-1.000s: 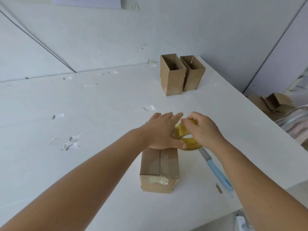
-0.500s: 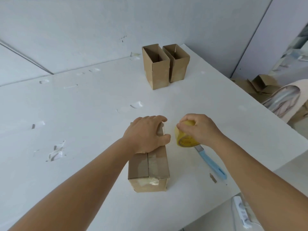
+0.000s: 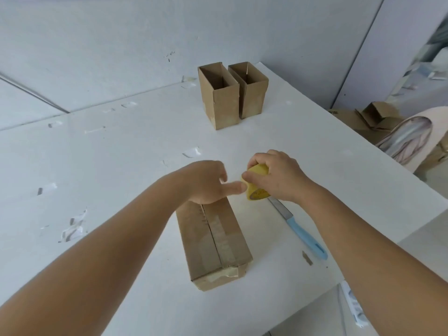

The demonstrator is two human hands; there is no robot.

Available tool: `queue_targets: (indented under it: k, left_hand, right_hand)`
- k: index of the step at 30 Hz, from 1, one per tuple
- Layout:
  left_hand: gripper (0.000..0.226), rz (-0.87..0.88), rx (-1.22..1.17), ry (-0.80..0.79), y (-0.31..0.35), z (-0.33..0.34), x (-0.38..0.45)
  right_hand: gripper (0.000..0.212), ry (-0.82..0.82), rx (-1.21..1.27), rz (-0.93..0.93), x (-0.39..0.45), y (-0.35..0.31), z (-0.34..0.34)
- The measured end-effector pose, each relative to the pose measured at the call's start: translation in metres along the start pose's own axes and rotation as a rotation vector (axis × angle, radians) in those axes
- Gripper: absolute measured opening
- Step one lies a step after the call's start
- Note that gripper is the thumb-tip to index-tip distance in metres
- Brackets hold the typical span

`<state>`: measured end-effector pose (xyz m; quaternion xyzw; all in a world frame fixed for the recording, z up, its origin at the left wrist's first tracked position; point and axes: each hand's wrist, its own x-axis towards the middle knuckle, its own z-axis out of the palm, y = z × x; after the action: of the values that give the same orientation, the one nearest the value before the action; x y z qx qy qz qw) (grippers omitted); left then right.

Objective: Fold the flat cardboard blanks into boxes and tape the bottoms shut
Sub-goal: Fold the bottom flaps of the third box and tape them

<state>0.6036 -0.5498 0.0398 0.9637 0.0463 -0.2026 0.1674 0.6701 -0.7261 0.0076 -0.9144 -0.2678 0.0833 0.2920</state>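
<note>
With the box (image 3: 213,241) lying low in mid-frame, tape already along its seam, the right hand (image 3: 278,177) should keep gripping the roll (image 3: 257,181) firmly while the loose-fingered left hand (image 3: 208,181), holding nothing, steadies the far end and reaches its thumb toward the roll for the tape edge.

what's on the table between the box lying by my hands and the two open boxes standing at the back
In the head view, only a small scrap of clear tape lies between the taped box and the two upright boxes; otherwise it's bare white table.

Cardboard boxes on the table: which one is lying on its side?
The taped box nearest the person, under the left hand; the two far boxes stand upright, open-topped.
</note>
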Motion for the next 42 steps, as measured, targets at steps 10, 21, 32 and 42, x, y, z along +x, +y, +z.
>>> queue_targets:
  k: [10,21,32,42]
  left_hand:
    - [0.016,0.095,-0.274,-0.263,0.015,-0.014,0.039]
    - [0.008,0.118,-0.611,-0.078,0.006,0.011,0.041]
    - [0.009,0.084,-0.697,0.029,0.008,0.017,0.037]
    - [0.008,0.073,-0.74,0.064,0.009,0.017,0.036]
  right_hand:
    - [0.022,-0.002,-0.153,-0.153,0.006,0.003,-0.007]
    - [0.085,0.155,0.124,-0.036,-0.021,0.026,0.001]
    - [0.061,-0.015,-0.007,0.373,-0.066,0.084,0.059]
    - [0.054,-0.033,-0.101,0.365,-0.069,0.084,0.051]
